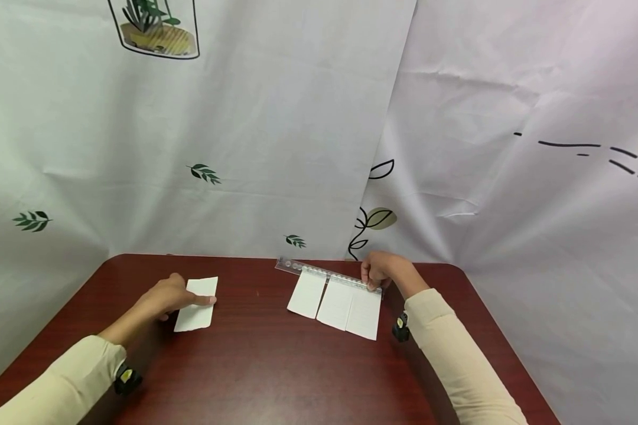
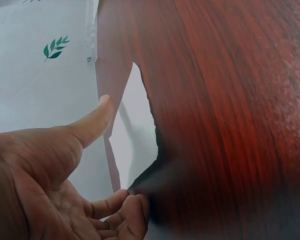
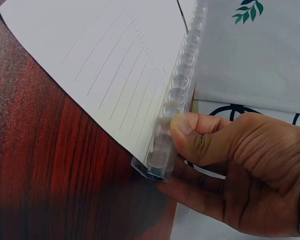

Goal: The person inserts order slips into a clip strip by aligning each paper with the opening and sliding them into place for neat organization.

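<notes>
My left hand [image 1: 171,296] spans a small white paper slip [image 1: 198,304] at the table's left side. In the left wrist view its curled fingertips meet one edge of the slip [image 2: 135,132], with the thumb stretched out past the other side. At the back right, my right hand [image 1: 378,271] pinches the end of a clear plastic strip [image 1: 326,274] between thumb and fingers. Round bumps run along this strip [image 3: 180,82], seen close in the right wrist view. Several white paper slips [image 1: 336,302] lie side by side along it; faint ruled lines mark the nearest slip [image 3: 110,65].
The dark red wood-grain table [image 1: 266,366] runs up to a pale cloth backdrop [image 1: 276,130] printed with leaves. Cloth also rises on the left and right. Both forearms, in cream sleeves [image 1: 452,348], reach in from the front with black wrist cameras [image 1: 126,379].
</notes>
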{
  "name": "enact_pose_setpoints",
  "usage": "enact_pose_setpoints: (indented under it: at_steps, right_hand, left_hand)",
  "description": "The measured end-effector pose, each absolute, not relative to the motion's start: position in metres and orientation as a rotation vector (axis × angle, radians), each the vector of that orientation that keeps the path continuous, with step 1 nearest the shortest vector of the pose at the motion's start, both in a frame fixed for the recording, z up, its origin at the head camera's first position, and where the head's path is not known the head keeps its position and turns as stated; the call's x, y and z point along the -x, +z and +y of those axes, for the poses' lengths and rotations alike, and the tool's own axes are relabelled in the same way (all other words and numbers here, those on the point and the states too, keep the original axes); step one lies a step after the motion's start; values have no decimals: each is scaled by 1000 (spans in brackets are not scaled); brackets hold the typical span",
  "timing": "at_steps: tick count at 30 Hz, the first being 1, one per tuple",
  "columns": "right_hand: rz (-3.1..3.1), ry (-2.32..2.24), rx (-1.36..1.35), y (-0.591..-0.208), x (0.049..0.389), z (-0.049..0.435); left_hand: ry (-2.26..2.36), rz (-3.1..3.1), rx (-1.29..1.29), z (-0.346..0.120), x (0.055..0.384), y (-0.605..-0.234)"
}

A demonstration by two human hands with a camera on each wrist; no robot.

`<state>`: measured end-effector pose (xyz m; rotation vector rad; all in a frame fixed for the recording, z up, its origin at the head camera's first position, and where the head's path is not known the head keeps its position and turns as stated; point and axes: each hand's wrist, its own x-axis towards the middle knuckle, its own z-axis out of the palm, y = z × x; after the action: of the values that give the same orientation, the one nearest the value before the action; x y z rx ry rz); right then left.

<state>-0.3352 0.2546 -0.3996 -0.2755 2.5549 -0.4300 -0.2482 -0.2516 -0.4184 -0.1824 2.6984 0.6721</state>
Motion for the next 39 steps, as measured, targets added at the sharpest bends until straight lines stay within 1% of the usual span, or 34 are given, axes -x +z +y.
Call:
enact_pose_setpoints:
  at_steps: [11,23,26,29,32,35,39]
  right_hand:
    - [2544,-433,269,-400,336,254]
    - [2546,-445,263,-400,336,255]
    - [2547,-452,256,-401,336,254]
    - [2549,-451,248,-401,336,254]
    - [2550,-448,245,-402,337,254]
    - [2548,-448,241,-401,337,254]
    - [2547,-448,237,-402,337,254]
  left_hand:
    - [597,2733,152,-247,250,-418]
    - [622,2737,204,-249,254,-421]
    - [627,2728,195,-256,262,-431]
    - [642,2730,154,-272,278,-455]
    - [655,2732,108,-279,284,-467]
    - [690,2730,98,-272,278,-458]
    - [740,2739,85,-257,262,-434]
